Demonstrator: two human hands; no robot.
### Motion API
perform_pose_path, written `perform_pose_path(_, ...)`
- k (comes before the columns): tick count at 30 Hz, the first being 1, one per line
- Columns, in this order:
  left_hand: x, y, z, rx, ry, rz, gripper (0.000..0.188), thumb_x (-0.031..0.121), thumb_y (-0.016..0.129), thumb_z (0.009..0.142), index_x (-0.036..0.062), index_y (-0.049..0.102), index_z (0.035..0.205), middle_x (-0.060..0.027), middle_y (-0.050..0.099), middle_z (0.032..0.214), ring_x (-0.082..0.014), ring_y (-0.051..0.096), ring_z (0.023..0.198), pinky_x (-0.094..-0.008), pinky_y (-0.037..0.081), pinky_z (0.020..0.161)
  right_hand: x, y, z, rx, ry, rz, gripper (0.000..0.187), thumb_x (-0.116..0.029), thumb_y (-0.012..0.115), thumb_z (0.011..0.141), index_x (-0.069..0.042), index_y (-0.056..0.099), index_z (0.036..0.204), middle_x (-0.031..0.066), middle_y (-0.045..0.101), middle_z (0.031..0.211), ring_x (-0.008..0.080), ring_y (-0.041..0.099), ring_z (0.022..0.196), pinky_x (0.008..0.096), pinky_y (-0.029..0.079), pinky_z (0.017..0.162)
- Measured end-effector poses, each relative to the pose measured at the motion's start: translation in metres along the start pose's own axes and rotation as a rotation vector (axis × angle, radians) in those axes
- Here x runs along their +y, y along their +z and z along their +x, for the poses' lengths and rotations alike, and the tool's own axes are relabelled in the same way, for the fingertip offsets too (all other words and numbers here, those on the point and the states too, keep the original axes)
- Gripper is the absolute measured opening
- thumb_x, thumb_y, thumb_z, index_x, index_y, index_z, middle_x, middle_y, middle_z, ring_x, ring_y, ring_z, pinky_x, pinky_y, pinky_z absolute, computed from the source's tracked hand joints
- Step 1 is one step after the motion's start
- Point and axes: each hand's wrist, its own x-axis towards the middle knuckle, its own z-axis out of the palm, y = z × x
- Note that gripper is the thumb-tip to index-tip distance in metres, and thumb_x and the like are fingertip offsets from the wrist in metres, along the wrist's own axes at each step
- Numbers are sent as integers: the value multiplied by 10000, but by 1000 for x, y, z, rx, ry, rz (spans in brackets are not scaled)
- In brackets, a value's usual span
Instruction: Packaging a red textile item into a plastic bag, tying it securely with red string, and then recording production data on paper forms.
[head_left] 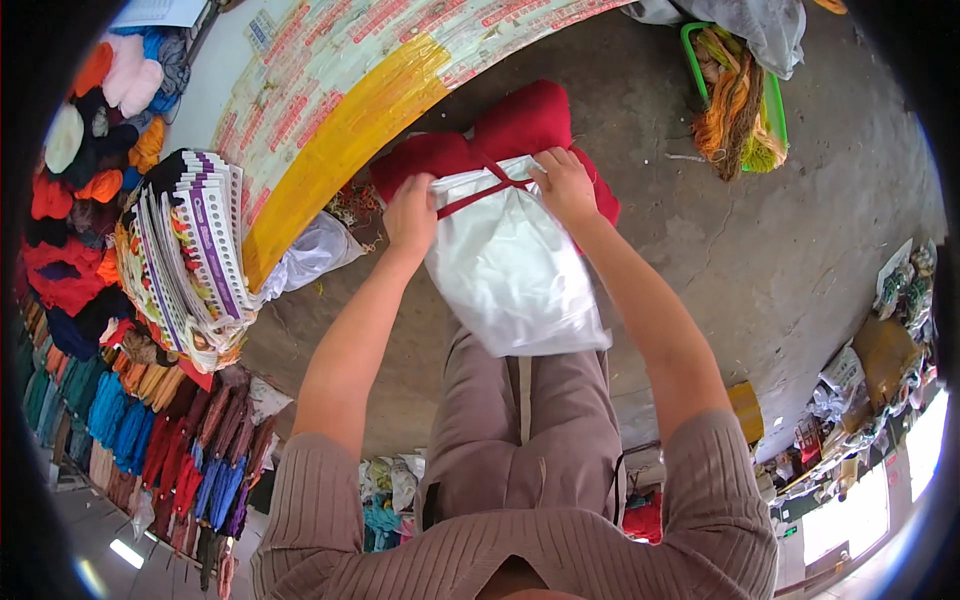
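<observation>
A shiny white plastic bag (515, 275) hangs in front of my legs, its lower edge toward me. My left hand (410, 212) closes on its upper left corner. At the upper right corner my right hand (563, 185) is closed, fingers curled over the edge. A dark red strap (462, 203) crosses the bag's top between my hands; where its ends lead is hidden. Directly beyond the bag lies a puffy dark red cushion (525, 115), its near part covered by the bag and my hands. The bag's contents cannot be made out.
A table edge with yellow tape (345, 150) curves along the left. Stacked perforated cards with thread (205, 240) stand on it, near colourful yarn skeins (125, 400). A green basket of yarn (778, 115) sits on the concrete floor (700, 260) at far right.
</observation>
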Motion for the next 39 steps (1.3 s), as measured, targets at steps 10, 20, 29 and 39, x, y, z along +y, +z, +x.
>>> perform_pose_path(10, 29, -1, 53, 24, 19, 228, 245, 102, 537, 834, 156, 530, 1072, -95, 628, 979, -305, 595, 962, -431, 517, 724, -8, -32, 22, -330, -40, -87, 404, -271, 654, 826, -148, 507, 1182, 65, 625, 1063, 267, 539, 1094, 462, 416, 877)
perform_pose_path(20, 72, 37, -49, -122, 575, -98, 282, 92, 585, 818, 61, 577, 1098, -97, 550, 1172, -289, 545, 1066, -382, 476, 870, 7, -32, 28, -403, -139, -118, 290, -234, 595, 868, -100, 515, 1113, 127, 637, 1038, 303, 579, 1052, 432, 465, 850)
perform_pose_path(29, 71, 61, -54, -148, 417, -115, 305, 38, 568, 796, 24, 528, 1097, -124, 528, 1169, -294, 512, 1108, -387, 437, 930, -2, -56, 35, -510, -125, -143, 202, -183, 547, 859, -171, 578, 1059, 124, 651, 959, 291, 615, 999, 452, 512, 773)
perform_pose_path(39, 90, 92, -53, -2, 244, -152, 509, 83, 698, 692, 101, 518, 1168, -66, 492, 1169, -303, 477, 1079, -458, 370, 884, -8, -56, 49, -400, -347, -377, 173, -192, 592, 841, -110, 599, 993, 70, 652, 911, 252, 638, 920, 386, 519, 753)
